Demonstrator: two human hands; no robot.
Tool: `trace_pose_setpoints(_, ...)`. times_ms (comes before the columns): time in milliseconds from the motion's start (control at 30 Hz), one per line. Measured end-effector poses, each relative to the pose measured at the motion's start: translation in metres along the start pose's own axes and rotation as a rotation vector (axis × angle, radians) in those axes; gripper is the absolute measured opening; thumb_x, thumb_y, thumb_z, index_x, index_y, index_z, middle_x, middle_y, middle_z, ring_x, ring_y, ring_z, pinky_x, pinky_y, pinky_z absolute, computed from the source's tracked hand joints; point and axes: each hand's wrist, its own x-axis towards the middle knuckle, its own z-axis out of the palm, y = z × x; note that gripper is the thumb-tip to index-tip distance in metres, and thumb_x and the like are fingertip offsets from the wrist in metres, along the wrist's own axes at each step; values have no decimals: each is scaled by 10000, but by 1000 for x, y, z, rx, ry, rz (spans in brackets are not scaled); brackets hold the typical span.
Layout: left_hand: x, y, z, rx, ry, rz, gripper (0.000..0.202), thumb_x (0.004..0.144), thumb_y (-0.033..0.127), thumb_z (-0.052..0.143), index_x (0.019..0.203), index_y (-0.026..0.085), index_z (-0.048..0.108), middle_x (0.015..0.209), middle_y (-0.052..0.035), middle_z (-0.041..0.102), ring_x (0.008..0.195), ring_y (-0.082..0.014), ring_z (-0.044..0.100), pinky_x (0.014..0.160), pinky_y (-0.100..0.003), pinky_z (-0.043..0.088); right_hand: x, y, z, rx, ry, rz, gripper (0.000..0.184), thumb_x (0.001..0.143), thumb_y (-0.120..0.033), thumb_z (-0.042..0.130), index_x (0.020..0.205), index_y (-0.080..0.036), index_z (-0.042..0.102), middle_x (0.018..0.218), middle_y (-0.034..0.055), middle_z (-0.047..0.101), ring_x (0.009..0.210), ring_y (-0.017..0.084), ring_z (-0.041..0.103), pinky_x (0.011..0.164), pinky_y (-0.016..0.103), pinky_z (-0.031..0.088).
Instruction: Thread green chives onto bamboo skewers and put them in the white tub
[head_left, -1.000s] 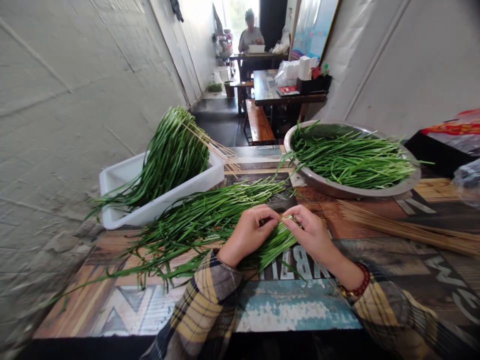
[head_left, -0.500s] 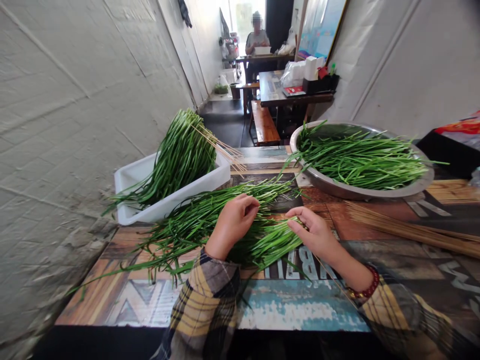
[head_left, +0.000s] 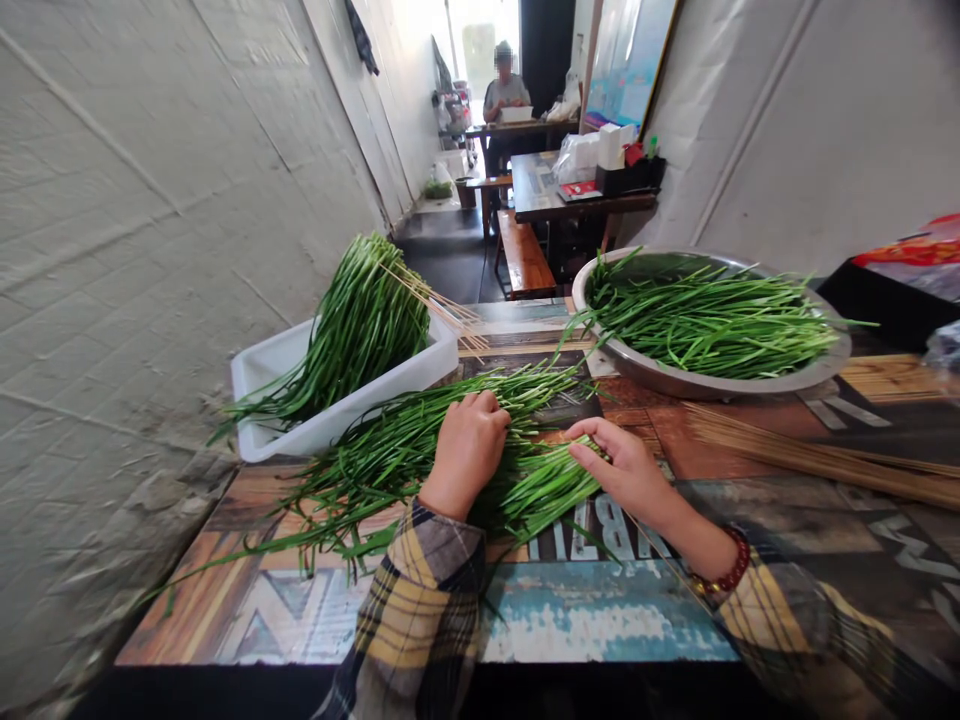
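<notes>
Loose garlic chives (head_left: 390, 440) lie in a long heap across the table in front of me. My left hand (head_left: 466, 450) is down on this heap, fingers curled and closed at the stalks; its fingertips are hidden behind the knuckles. A smaller bunch of chives (head_left: 551, 485) lies beside it, stalk ends toward the right. At those ends is my right hand (head_left: 630, 475), its fingers bent around a thin bamboo skewer (head_left: 671, 560) that slants out below the palm toward my wrist. How the skewer meets the stalks is mostly covered by the hand.
A white tray (head_left: 349, 420) at the left holds chives threaded on several skewers. At the right stands a metal basin (head_left: 720, 385) of loose chives, with a bundle of bamboo skewers (head_left: 817, 455) before it. Beyond are another table (head_left: 536, 185), a bench (head_left: 525, 250) and a seated person (head_left: 506, 95).
My left hand has lowered onto the chive heap and its fingers have curled down. The right hand stays at the bunch's ends. The view has shifted slightly.
</notes>
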Motion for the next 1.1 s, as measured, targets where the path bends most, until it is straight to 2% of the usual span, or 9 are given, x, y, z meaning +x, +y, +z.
trace_pose_setpoints(200, 3, -6, 7, -130, 162, -79, 175, 897, 193, 509, 970, 180, 668, 942, -65, 623, 900, -209, 543, 773, -326, 419, 0, -1, 0, -12, 1, -10, 165, 870, -314, 535, 945, -191, 616, 848, 34, 672, 751, 178, 613, 670, 280, 453)
trace_pose_setpoints(267, 4, -8, 9, -125, 203, -109, 199, 915, 197, 479, 965, 178, 672, 944, -68, 622, 894, -206, 537, 777, -326, 418, 0, -1, 0, -12, 2, -18, 169, 871, -315, 532, 945, -190, 618, 885, 44, 684, 784, 188, 625, 692, 290, 461)
trace_pose_setpoints(400, 4, -8, 11, -55, 174, -107, 201, 906, 230, 505, 814, 192, 680, 902, -63, 618, 874, -215, 526, 742, -331, 397, 1, -3, 0, -15, 16, -28, 169, 871, -312, 533, 938, -188, 627, 922, 54, 702, 830, 194, 641, 722, 296, 470)
trace_pose_setpoints(500, 4, -5, 11, -17, 164, -90, 191, 895, 242, 524, 776, 193, 665, 899, -59, 618, 872, -219, 523, 722, -331, 374, 1, -5, -1, -22, 20, -31, 181, 872, -315, 538, 948, -186, 640, 910, 50, 713, 809, 186, 646, 708, 289, 475)
trace_pose_setpoints(600, 4, -3, 10, 6, 188, -115, 188, 910, 247, 495, 834, 202, 660, 902, -63, 626, 885, -227, 528, 719, -334, 357, 1, -7, -2, -7, 21, -52, 181, 876, -309, 535, 949, -188, 650, 891, 42, 722, 784, 179, 651, 708, 290, 484)
trace_pose_setpoints(767, 3, -3, 7, 9, 173, -171, 200, 888, 225, 522, 1075, 199, 589, 969, -76, 637, 916, -237, 547, 722, -340, 357, 1, -8, -2, -7, 27, -72, 165, 879, -297, 537, 935, -199, 656, 910, 45, 731, 839, 194, 661, 766, 317, 492)
trace_pose_setpoints(900, 2, -3, 6, 52, 102, -148, 80, 872, 255, 549, 893, 197, 601, 918, -72, 629, 896, -239, 556, 700, -334, 351, 0, -8, -2, -13, 41, -78, 161, 872, -297, 547, 931, -202, 662, 908, 46, 733, 818, 195, 662, 756, 318, 495)
trace_pose_setpoints(967, 2, -2, 5, 75, 83, -141, 124, 890, 255, 517, 825, 193, 602, 892, -75, 622, 887, -237, 557, 692, -333, 347, 0, -8, -2, -12, 39, -78, 162, 870, -301, 551, 931, -202, 664, 913, 46, 734, 823, 197, 664, 760, 317, 494)
trace_pose_setpoints(1100, 3, 1, 1, 38, 149, -155, 173, 904, 218, 468, 795, 178, 596, 922, -89, 621, 897, -237, 549, 708, -343, 360, 0, -8, -3, -2, 31, -68, 161, 871, -295, 549, 930, -203, 667, 918, 42, 733, 836, 197, 665, 758, 308, 491)
